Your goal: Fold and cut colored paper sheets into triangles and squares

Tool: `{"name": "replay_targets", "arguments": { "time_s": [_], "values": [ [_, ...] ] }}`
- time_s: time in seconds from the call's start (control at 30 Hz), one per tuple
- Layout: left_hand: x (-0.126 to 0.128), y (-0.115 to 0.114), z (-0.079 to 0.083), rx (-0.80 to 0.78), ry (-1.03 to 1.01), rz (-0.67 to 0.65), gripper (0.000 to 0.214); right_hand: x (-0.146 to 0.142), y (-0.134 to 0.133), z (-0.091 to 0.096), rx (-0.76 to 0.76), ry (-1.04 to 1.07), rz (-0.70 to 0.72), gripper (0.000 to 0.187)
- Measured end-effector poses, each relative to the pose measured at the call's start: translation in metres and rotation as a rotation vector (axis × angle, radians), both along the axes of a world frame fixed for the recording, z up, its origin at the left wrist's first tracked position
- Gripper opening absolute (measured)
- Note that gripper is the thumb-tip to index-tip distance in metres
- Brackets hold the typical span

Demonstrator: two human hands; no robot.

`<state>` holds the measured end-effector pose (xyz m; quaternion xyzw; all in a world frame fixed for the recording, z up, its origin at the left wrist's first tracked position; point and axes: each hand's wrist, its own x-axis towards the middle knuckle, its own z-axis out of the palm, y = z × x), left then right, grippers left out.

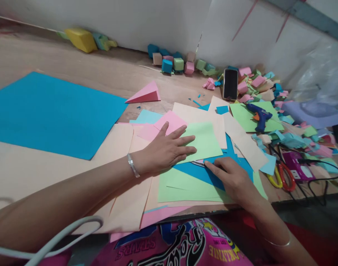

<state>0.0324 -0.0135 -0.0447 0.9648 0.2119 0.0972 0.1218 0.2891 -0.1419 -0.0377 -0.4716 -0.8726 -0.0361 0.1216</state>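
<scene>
My left hand [166, 149] lies flat with fingers spread on a light green paper sheet [206, 142], pressing it down at its left edge. My right hand [231, 179] rests just below that sheet on a blue paper [202, 173], index finger stretched out along the green sheet's lower edge, the other fingers curled. Peach, pink and green sheets lie layered under both hands. A silver bangle sits on my left wrist.
A large blue sheet [49, 114] lies at the left. A folded pink paper [145, 94] stands behind. A phone [230, 83], a blue glue gun [259, 116], scissors [282, 173], folded paper cubes [174, 62] and scraps crowd the right and back.
</scene>
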Motion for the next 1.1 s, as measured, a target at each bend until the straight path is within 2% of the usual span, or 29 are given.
{"name": "replay_targets", "arguments": {
  "time_s": [0.2,0.5,0.8,1.1],
  "values": [
    [-0.001,0.004,0.006,-0.034,0.033,-0.007,0.033,0.0,-0.003,0.0,-0.008,0.011,0.027,0.035],
    [-0.004,0.012,-0.004,-0.055,0.026,-0.035,0.04,-0.004,-0.003,-0.006,-0.009,0.045,0.009,0.039],
    [-0.004,0.01,0.0,-0.05,0.038,-0.031,0.039,-0.007,-0.007,-0.007,-0.068,0.096,0.04,0.039],
    [-0.003,0.011,-0.002,-0.06,0.057,-0.021,0.039,-0.039,0.003,-0.002,-0.015,0.155,0.131,0.038]
  ]
}}
